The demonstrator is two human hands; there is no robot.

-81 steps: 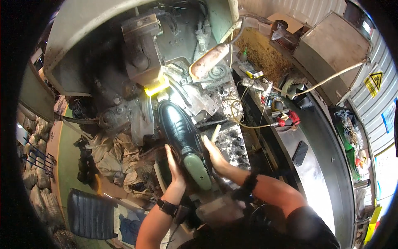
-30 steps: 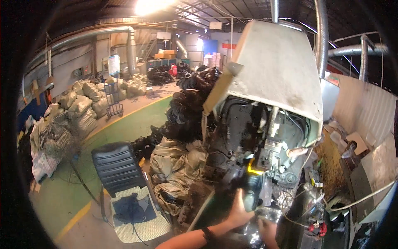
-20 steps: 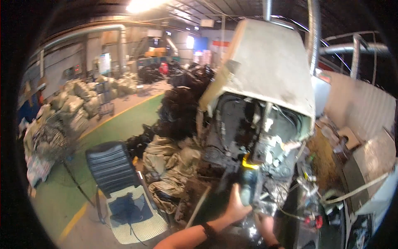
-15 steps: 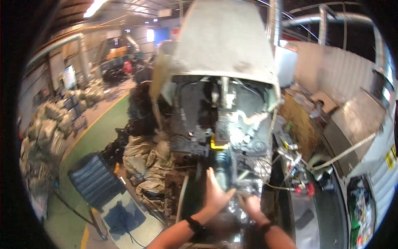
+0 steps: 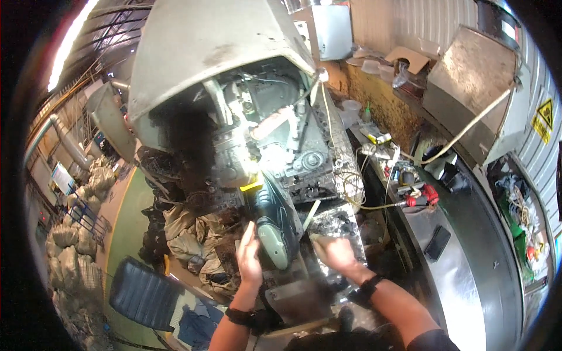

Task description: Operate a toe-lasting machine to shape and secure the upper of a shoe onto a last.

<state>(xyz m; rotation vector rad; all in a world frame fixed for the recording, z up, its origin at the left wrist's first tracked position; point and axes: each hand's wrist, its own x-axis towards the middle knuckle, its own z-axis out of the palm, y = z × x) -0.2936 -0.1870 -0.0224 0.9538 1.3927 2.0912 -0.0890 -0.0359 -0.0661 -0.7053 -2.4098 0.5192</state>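
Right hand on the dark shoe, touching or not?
Apart. The head view shows a visible gap between the curled right hand and the right side of the dark shoe.

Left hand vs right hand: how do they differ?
Left hand has fingers extended; right hand looks curled, though blurred, any grip unclear.
Left hand is close along the left of the dark shoe form; right hand is off to its right, apart from it.
Shared: both bare, each with a dark wristband.
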